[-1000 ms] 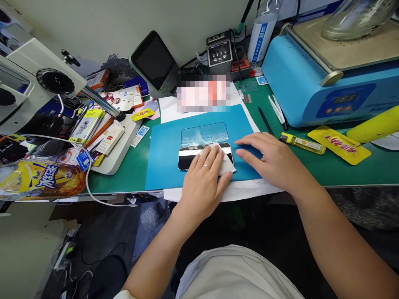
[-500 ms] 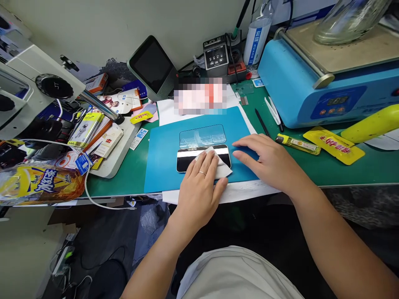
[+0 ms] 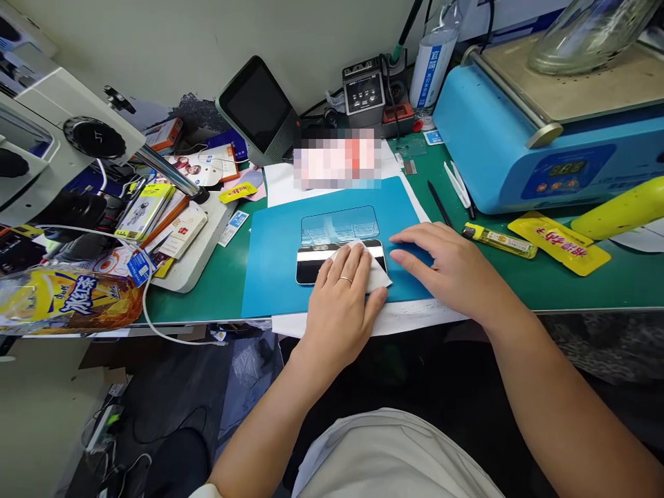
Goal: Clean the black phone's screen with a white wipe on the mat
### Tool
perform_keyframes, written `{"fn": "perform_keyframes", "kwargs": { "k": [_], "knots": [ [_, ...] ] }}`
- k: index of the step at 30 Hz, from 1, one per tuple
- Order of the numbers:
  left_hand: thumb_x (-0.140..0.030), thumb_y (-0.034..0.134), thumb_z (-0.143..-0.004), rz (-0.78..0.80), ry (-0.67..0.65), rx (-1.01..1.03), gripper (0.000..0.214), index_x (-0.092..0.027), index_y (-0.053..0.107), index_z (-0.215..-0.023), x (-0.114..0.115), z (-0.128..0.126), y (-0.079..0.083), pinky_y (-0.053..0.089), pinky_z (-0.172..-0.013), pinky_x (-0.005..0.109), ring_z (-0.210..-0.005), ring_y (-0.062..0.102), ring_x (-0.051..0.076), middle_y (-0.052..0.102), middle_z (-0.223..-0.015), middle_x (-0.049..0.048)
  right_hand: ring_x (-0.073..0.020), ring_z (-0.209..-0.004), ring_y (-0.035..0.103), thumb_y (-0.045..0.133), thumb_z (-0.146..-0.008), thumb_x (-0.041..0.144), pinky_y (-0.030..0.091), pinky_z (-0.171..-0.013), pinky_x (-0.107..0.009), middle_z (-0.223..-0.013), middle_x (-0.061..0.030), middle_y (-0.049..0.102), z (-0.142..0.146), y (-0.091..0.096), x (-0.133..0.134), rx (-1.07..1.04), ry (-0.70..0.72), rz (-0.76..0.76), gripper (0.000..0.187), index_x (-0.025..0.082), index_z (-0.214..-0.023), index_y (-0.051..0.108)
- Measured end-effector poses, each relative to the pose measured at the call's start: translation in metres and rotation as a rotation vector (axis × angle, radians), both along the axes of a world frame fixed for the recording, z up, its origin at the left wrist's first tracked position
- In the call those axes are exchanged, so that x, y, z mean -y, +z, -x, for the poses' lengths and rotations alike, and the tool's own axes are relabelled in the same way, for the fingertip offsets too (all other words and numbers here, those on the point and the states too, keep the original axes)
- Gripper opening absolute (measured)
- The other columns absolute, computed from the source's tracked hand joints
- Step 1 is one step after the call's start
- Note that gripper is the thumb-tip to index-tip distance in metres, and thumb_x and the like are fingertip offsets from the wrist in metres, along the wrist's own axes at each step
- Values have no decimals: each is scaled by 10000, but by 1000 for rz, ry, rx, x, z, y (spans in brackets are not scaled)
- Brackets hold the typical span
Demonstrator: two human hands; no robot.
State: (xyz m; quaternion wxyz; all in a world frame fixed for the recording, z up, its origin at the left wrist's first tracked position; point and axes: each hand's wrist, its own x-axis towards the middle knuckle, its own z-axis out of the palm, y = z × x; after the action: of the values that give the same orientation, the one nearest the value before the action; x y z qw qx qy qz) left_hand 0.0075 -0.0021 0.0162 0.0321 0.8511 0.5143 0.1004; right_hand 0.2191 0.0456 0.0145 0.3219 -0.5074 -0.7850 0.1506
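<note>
My left hand (image 3: 343, 290) lies over a white wipe (image 3: 377, 275), pressing it with the fingers against the glass of a smartphone (image 3: 307, 265). The phone lies face up on a blue mat (image 3: 272, 277), its black screen reflecting a bright band. Fingers and wipe hide part of its right half. Just behind the phone, a clear screen protector (image 3: 339, 223) with a dark outline lies on the mat. To the right of the phone, my right hand (image 3: 440, 266) is open, thumb and fingers apart and holding nothing.
At the right are a blue heating machine (image 3: 482, 152), a yellow packet (image 3: 560, 242), a yellow tube (image 3: 501, 240) and tweezers (image 3: 456, 185). A microscope (image 3: 77, 131), boxes and a drink bottle (image 3: 72, 301) crowd the left. A screen device (image 3: 256, 107) stands behind.
My left hand has slid a little to the right over the phone, taking the wipe along. The right hand stays nearly as it was. The view has shifted slightly.
</note>
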Motion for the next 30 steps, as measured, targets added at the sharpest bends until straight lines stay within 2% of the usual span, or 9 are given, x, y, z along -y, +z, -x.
{"fn": "perform_keyframes", "kwargs": {
  "k": [4,9,15,19,23,27,30],
  "knots": [
    [-419,292,-1128,-3,-16,-16,567,-113,402,-1592,5,-1,-1,326,-1283,479,-1598,286,274,342,-1708,80,-297,-1073,681,553,-1016,401,532,-934,-443,-1097,-117,768,1,0,0,4,5,0,292,184,-1102,729],
    [-437,291,-1126,-25,2,-30,567,-120,435,-1574,3,-5,0,352,-1267,478,-1570,348,280,396,-1681,95,-308,-1065,685,554,-1008,406,531,-929,-458,-1089,-122,771,1,1,0,-6,5,-6,289,194,-1088,733],
    [-400,301,-1126,-11,7,-47,540,-135,422,-1581,12,-1,4,367,-1259,475,-1576,336,273,379,-1691,87,-303,-1077,682,547,-1016,404,535,-931,-454,-1099,-120,767,1,0,0,-7,13,2,295,186,-1104,727],
    [-406,315,-1122,-25,15,-58,542,-127,439,-1570,7,-6,4,377,-1251,479,-1560,369,284,406,-1676,106,-305,-1092,678,548,-1017,397,532,-947,-460,-1109,-117,765,1,0,1,-8,24,-6,284,196,-1113,724],
    [-411,320,-1123,-30,18,-52,562,-114,398,-1593,5,-12,2,348,-1271,477,-1583,324,275,388,-1685,109,-300,-1062,681,545,-1020,399,536,-933,-452,-1080,-120,765,1,1,1,-2,23,-16,288,183,-1095,720],
    [-390,310,-1125,15,3,-35,538,-155,383,-1603,13,3,1,343,-1275,460,-1596,296,251,335,-1711,71,-300,-1064,684,545,-1020,404,538,-925,-452,-1085,-117,768,0,1,0,-1,23,-7,290,188,-1100,722],
    [-400,317,-1125,38,58,-26,544,-176,358,-1619,6,23,1,334,-1279,475,-1590,310,245,344,-1704,79,-308,-1065,687,544,-1017,419,542,-920,-466,-1088,-115,770,0,0,0,1,16,-1,299,196,-1100,725]
  ]
}}
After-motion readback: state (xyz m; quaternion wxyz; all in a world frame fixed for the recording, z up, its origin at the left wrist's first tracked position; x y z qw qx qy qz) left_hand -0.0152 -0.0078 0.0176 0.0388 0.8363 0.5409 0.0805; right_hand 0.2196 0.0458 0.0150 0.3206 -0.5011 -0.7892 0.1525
